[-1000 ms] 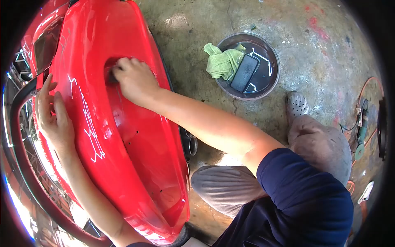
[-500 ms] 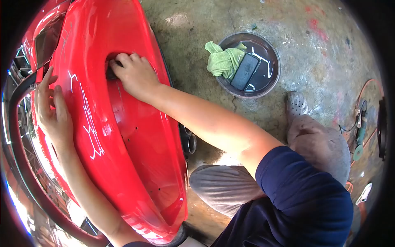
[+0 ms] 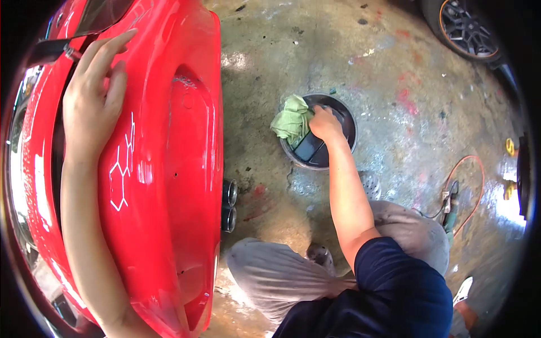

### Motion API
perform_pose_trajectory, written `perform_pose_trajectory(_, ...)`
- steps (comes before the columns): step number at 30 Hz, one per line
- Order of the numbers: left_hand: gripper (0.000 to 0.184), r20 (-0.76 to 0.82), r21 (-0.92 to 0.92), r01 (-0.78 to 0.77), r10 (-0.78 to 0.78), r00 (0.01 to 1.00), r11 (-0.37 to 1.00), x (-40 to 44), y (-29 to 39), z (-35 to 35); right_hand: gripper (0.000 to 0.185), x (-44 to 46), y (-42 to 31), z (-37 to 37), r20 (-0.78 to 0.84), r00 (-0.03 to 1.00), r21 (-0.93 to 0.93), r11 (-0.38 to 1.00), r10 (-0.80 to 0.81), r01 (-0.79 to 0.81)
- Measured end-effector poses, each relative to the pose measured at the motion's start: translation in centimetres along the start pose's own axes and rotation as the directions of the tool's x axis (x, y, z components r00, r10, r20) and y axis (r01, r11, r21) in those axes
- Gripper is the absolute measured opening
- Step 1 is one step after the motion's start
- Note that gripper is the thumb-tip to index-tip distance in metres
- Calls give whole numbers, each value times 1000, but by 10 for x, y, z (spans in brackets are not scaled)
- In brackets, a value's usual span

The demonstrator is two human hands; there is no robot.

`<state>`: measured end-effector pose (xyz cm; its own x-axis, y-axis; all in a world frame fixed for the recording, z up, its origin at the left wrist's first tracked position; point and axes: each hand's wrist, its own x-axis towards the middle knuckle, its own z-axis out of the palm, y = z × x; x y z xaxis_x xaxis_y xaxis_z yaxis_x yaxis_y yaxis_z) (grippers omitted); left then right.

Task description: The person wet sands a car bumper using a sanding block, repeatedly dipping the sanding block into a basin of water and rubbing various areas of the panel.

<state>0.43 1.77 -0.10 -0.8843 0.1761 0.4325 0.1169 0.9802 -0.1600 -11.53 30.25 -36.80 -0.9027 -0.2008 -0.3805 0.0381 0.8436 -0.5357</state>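
My left hand lies against the upper edge of a glossy red car body, its fingers stretched out and slightly spread. Over on the floor, my right hand reaches down into a round dark basin that holds water. Its fingers are bent together, and whatever is between them is hidden. Beside that hand, a light green cloth hangs over the basin's left rim. A dark rectangular block leans inside the basin, just below the hand.
Twin exhaust tips stick out from the car's side nearest my knees. A wheel stands at the upper right. An orange hose and a green power tool lie on the stained concrete floor.
My right hand has left the recess in the red panel and moved across into the basin. My left hand still rests on the car. The view has shifted toward the floor.
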Motion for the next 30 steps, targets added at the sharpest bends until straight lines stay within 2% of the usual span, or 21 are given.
perform_pose_trajectory(2, 40, -44, 4, -73, 73, 996, 997, 1, 1, 1, 43, 10, 24, 14, -36, 998, -49, 997, 56, -58)
perform_pose_trajectory(6, 41, -85, -11, -114, 113, 990, 993, 3, 3, -2, 42, 20, 56, 44, 161, 970, -160, 975, 182, -156)
perform_pose_trajectory(8, 41, -114, -1, -143, 142, 983, 990, 3, -2, -1, 42, 13, 55, 30, 238, 962, -191, 978, 133, -88)
perform_pose_trajectory(11, 42, -125, -13, -164, 161, 979, 986, 4, -3, -3, 39, -17, 41, 7, -42, 992, 79, 991, 116, -112)
perform_pose_trajectory(14, 42, -147, -4, -181, 178, 973, 984, 6, -5, 0, 36, -3, 69, 21, -166, 985, 322, 947, 46, 10)
perform_pose_trajectory(15, 42, -163, -1, -184, 181, 970, 983, 6, -5, 0, 36, -18, 65, 6, -61, 998, 458, 889, 30, 1)
perform_pose_trajectory(16, 42, -168, 3, -188, 186, 968, 982, 6, -6, 0, 31, -18, 69, 12, -59, 996, 575, 814, -64, 87)
perform_pose_trajectory(18, 42, -169, 10, -191, 190, 967, 981, 4, -8, 2, 24, -35, 71, 10, 133, 991, 819, 564, 0, -110)
perform_pose_trajectory(21, 41, -176, 2, -173, 171, 969, 985, 4, -11, 2, 23, -45, 64, 2, 103, 994, 864, 499, -42, -68)
perform_pose_trajectory(24, 39, -175, -13, -163, 158, 972, 987, 3, -12, 4, 26, -49, 64, -3, 119, 993, 843, 529, 4, -103)
perform_pose_trajectory(30, 37, -222, 9, -162, 160, 962, 987, 7, -13, 4, 25, -40, 56, 1, 217, 976, 692, 700, 27, -174)
